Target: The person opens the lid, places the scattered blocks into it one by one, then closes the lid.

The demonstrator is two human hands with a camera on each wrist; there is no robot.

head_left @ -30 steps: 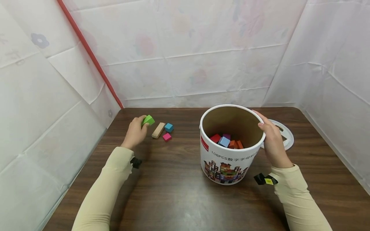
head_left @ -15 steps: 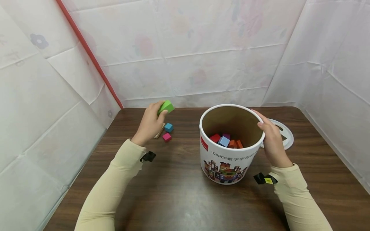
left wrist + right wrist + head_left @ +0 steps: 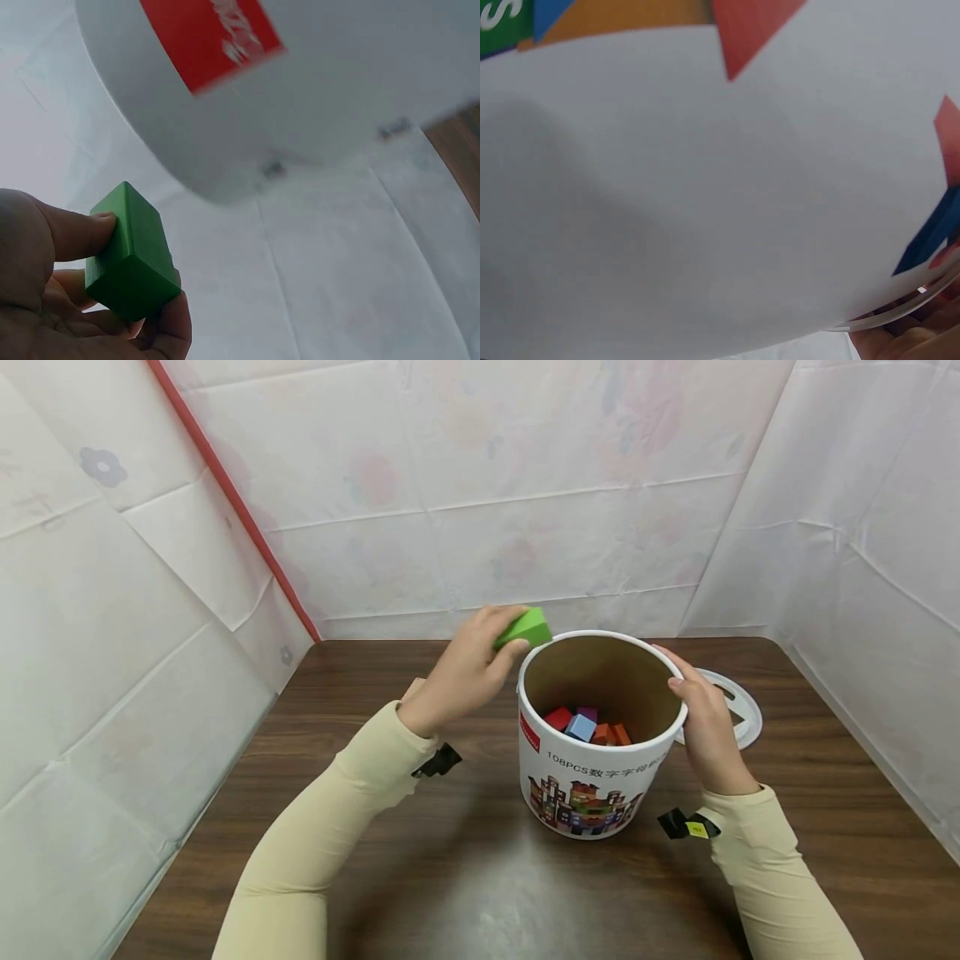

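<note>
Green block (image 3: 524,627) pinched between thumb and fingertips of the left hand (image 3: 463,673), held in the air just beside the near-left rim of the white bucket (image 3: 600,781); the left wrist view shows the same block (image 3: 132,254) gripped at the ends of curled fingers, with the bucket's white wall and red label (image 3: 212,37) looming above it. Right hand (image 3: 705,727) grips the bucket at its right side, thumb hooked over the rim and palm against the outer wall; the right wrist view is filled by the printed wall (image 3: 705,202), with only a strip of fingers at the lower right corner. Inside the open bucket lie a red block (image 3: 558,718), a light blue block (image 3: 581,727), a purple block (image 3: 588,713) and orange blocks (image 3: 609,735), covering part of the bottom. White round lid (image 3: 744,718) rests flat on the table behind the right hand, touching neither bucket nor wall. Dark wooden table (image 3: 465,868) carries it all, with a tan block (image 3: 414,687) partly hidden behind the left wrist. Creased white sheeting (image 3: 525,510) closes in the left, back and right edges, a red strip (image 3: 232,497) running down the left corner; bare tabletop stretches in front of the bucket between the two cream sleeves (image 3: 315,843).
</note>
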